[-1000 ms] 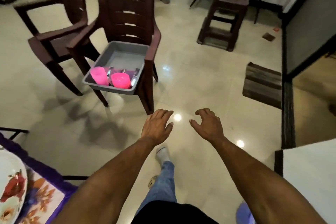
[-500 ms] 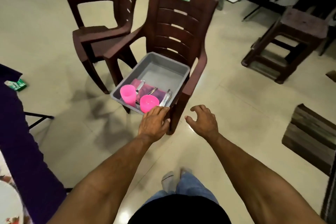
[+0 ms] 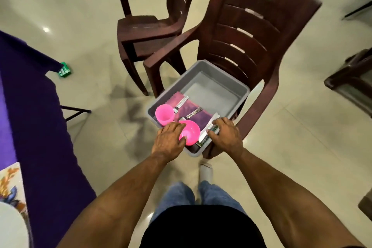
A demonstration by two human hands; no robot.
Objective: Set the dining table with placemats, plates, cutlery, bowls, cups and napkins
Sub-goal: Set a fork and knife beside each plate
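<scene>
Hands at the tub

Hands first: my left hand (image 3: 170, 139) grips the pink bowl (image 3: 190, 132) at the grey tub's (image 3: 237, 94) near end; right hand (image 3: 225, 137) curls over cutlery (image 3: 207, 133) beside it, grip unclear. Pink cup (image 3: 164, 114) and napkins (image 3: 198, 113) just behind. Fetching step, I reckon; next, lift clear.

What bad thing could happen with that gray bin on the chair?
The gray bin sticks out past the chair seat's front edge, and both hands are reaching in at that overhanging end, so pressing down might tip it. The left hand is taking the pink bowl right beside the pink cup, which could get knocked over.
</scene>
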